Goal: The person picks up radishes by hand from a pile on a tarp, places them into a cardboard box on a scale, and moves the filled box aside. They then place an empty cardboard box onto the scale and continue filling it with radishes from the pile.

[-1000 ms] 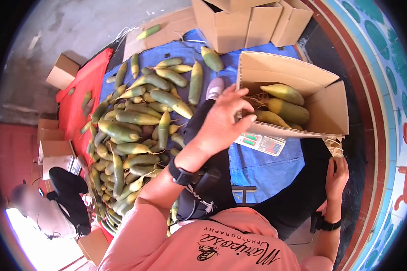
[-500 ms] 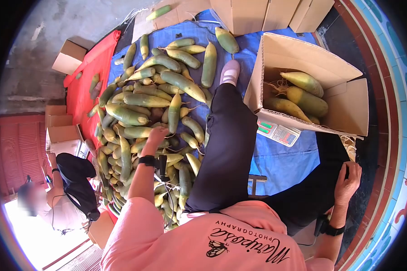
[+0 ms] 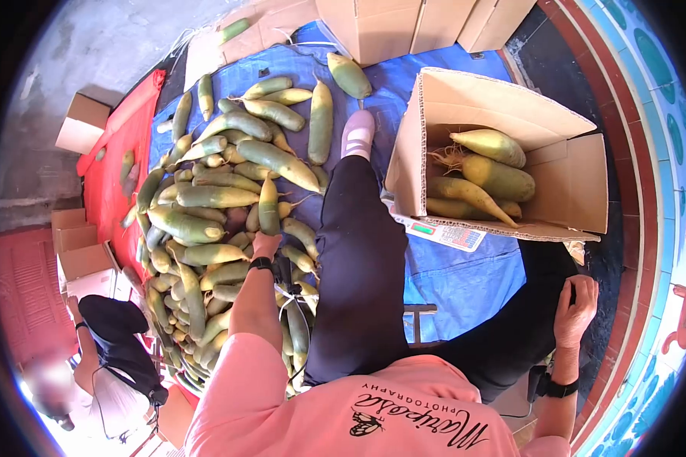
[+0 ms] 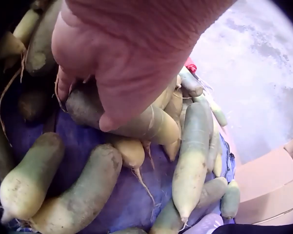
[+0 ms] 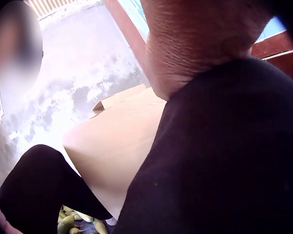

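My left hand (image 3: 265, 245) is at the near end of a green radish (image 3: 268, 207) on the heap. In the left wrist view the thumb and fingers of that left hand (image 4: 122, 63) grip the radish (image 4: 153, 122) around its darker green end; its pale end points away. More radishes (image 4: 73, 195) lie close about it on the blue sheet. My right hand (image 3: 575, 308) rests on the right knee with its fingers loosely curled, holding nothing; only its wrist side (image 5: 195, 48) shows in the right wrist view.
A cardboard box (image 3: 503, 99) holding several radishes (image 3: 499, 179) stands on a scale (image 3: 442, 232) to the right. More boxes (image 3: 389, 30) stand at the back. Another person (image 3: 122, 381) sits at the left beyond the heap. My left leg (image 3: 362, 266) stretches between heap and box.
My left hand has gone from the box's left edge leftward to the heap and now grips a radish there. The right hand has stayed on the knee.
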A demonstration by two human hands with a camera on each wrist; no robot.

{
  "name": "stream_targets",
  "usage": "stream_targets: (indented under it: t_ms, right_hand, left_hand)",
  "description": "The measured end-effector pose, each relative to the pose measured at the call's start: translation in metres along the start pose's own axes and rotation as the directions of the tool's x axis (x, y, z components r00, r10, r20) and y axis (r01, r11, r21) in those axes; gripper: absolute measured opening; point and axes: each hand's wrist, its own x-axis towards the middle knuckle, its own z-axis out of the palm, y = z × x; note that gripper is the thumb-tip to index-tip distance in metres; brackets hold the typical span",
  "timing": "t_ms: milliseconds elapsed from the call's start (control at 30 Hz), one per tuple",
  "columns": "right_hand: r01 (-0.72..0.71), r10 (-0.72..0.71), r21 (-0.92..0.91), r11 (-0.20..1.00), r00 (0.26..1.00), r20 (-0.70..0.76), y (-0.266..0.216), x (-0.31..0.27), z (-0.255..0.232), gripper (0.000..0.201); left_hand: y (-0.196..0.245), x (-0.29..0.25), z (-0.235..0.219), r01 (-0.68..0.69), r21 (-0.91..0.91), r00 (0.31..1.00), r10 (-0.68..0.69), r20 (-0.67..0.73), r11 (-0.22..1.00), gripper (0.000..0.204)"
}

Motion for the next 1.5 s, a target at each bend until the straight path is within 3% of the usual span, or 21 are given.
stream_targets:
  t_ms: [67, 133, 167, 200, 233, 333, 400, 433, 467, 533, 600, 667, 733, 800, 867, 933, 1000, 1067, 1100, 1367, 1500]
  right_hand:
    - [-0.014, 0.014, -0.006, 1.0, 1.0, 0.009, -0.004, 0.002, -0.001, 0.006]
    - [-0.01, 0.01, 0.024, 1.0, 1.0, 0.012, -0.01, 0.007, -0.003, 0.007]
    - [-0.008, 0.008, 0.024, 1.0, 1.0, -0.004, -0.012, 0.008, -0.003, 0.008]
    - [-0.02, 0.02, 0.016, 1.0, 1.0, -0.012, -0.012, 0.009, -0.002, 0.008]
    - [-0.019, 0.02, 0.034, 0.999, 1.0, -0.013, -0.013, 0.009, -0.003, 0.008]
    - [-0.026, 0.026, 0.052, 0.998, 1.0, -0.003, -0.007, 0.006, -0.005, 0.007]
    - [-0.076, 0.074, 0.21, 0.975, 0.997, 0.016, -0.008, 0.008, -0.007, 0.004]
    - [-0.21, 0.173, 0.355, 0.911, 0.976, 0.134, -0.009, 0.011, -0.012, 0.006]
    - [-0.208, 0.173, 0.359, 0.91, 0.977, 0.127, -0.015, 0.017, -0.019, 0.006]
    - [-0.2, 0.141, 0.632, 0.749, 0.98, 0.143, -0.042, 0.034, -0.037, 0.021]
    - [-0.272, 0.114, 0.826, 0.493, 0.962, 0.249, -0.072, 0.051, -0.059, 0.051]
    - [-0.326, 0.007, 0.923, 0.204, 0.943, 0.331, -0.093, 0.064, -0.067, 0.081]
    - [-0.395, -0.072, 0.917, 0.047, 0.915, 0.398, -0.1, 0.067, -0.067, 0.093]
    - [-0.406, -0.035, 0.913, 0.047, 0.913, 0.407, -0.097, 0.062, -0.072, 0.085]
    - [-0.487, 0.037, 0.868, 0.099, 0.873, 0.486, -0.079, 0.056, -0.073, 0.067]
    - [-0.482, 0.083, 0.876, 0.034, 0.874, 0.478, -0.071, 0.054, -0.073, 0.056]
    - [-0.414, 0.153, 0.906, -0.085, 0.893, 0.422, -0.062, 0.058, -0.072, 0.037]
    - [-0.346, 0.24, 0.938, -0.005, 0.91, 0.337, -0.057, 0.072, -0.069, 0.034]
    - [-0.362, 0.307, 0.931, 0.032, 0.891, 0.336, -0.052, 0.078, -0.064, 0.035]
    - [-0.521, 0.185, 0.833, 0.185, 0.851, 0.491, -0.065, 0.14, 0.03, 0.038]
    - [-0.686, 0.075, 0.713, 0.143, 0.726, 0.684, -0.085, 0.162, 0.064, 0.037]
  left_hand:
    - [0.006, -0.005, -0.004, -0.063, 0.01, 0.996, 0.062, 0.06, 0.998, 0.063]
    - [0.044, -0.052, -0.031, 0.102, -0.307, 0.913, 0.033, 0.406, 0.946, 0.051]
    - [0.047, -0.057, -0.034, 0.089, -0.301, 0.91, 0.046, 0.412, 0.949, 0.051]
    - [0.044, -0.06, -0.039, 0.169, -0.612, 0.863, 0.184, 0.47, 0.772, 0.046]
    - [0.047, -0.071, -0.046, 0.278, -0.824, 0.817, 0.33, 0.474, 0.494, 0.041]
    - [0.069, -0.14, -0.088, 0.141, -0.92, 0.795, 0.512, 0.326, 0.366, 0.036]
    - [0.093, -0.194, -0.125, -0.063, -0.919, 0.743, 0.633, 0.218, 0.39, 0.041]
    - [0.109, -0.224, -0.143, -0.15, -0.888, 0.7, 0.681, 0.215, 0.435, 0.052]
    - [0.121, -0.247, -0.157, -0.158, -0.888, 0.698, 0.685, 0.209, 0.432, 0.052]
    - [0.148, -0.288, -0.179, -0.387, -0.757, 0.509, 0.806, 0.302, 0.527, 0.058]
    - [0.177, -0.33, -0.185, -0.353, -0.688, 0.423, 0.764, 0.487, 0.634, 0.069]
    - [0.2, -0.361, -0.162, -0.554, -0.651, 0.27, 0.851, 0.45, 0.519, 0.064]
    - [0.224, -0.38, -0.142, -0.796, -0.557, 0.006, 0.924, 0.382, 0.236, 0.061]
    - [0.241, -0.404, -0.132, -0.923, -0.366, -0.049, 0.908, 0.415, 0.117, 0.064]
    - [0.247, -0.414, -0.12, -0.909, -0.394, -0.05, 0.904, 0.425, 0.135, 0.063]
    - [0.253, -0.411, -0.106, -0.926, -0.377, -0.111, 0.97, 0.217, -0.022, 0.063]
    - [0.257, -0.4, -0.089, -0.959, -0.273, -0.076, 0.997, 0.007, -0.071, 0.061]
    - [0.257, -0.388, -0.076, -0.966, -0.256, 0.042, 0.994, -0.097, 0.015, 0.06]
    - [0.257, -0.388, -0.075, -0.952, -0.296, 0.121, 0.987, -0.106, 0.085, 0.058]
    - [0.259, -0.378, -0.068, -0.996, -0.079, 0.052, 0.98, -0.194, 0.038, 0.044]
    - [0.261, -0.382, -0.068, -0.996, -0.044, 0.081, 0.988, -0.135, 0.075, 0.04]
